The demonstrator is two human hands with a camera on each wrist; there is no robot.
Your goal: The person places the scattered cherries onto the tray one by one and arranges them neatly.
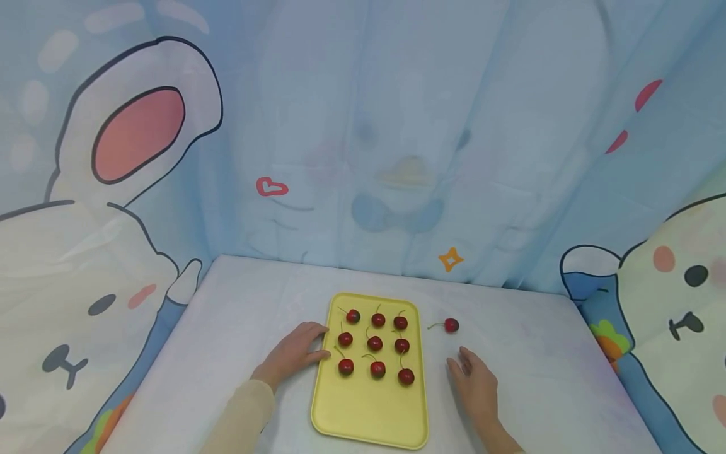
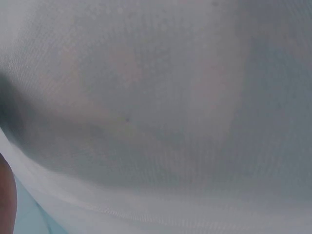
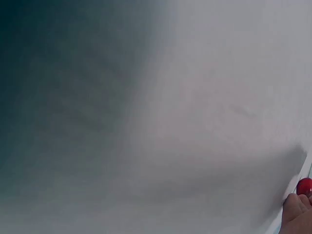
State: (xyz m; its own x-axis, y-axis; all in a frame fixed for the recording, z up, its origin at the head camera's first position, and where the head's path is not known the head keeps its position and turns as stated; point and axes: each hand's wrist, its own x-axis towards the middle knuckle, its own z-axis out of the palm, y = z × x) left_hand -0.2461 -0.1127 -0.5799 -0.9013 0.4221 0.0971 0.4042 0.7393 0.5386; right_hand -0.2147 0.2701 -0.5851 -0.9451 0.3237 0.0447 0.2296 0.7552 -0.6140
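A yellow rectangular tray (image 1: pixel 368 410) lies on the table with several dark red, stemmed cherries (image 1: pixel 374 343) on it, set in three rows of three. Its near part is bare. My left hand (image 1: pixel 292 352) rests at the tray's left edge, fingertips and thumb touching the rim; only a sliver of that hand (image 2: pixel 7 200) enters the left wrist view. One more cherry (image 1: pixel 451 325) lies on the cloth right of the tray, stem pointing left. Just below it is my right hand (image 1: pixel 476 384), fingers loosely bent and holding nothing. The right wrist view catches a cherry (image 3: pixel 304 186) beyond the fingers.
White cloth (image 1: pixel 544 372) covers the table. Behind it and on both sides hangs a light blue curtain (image 1: pixel 499 189) with cartoon animals, meeting the table's far edge.
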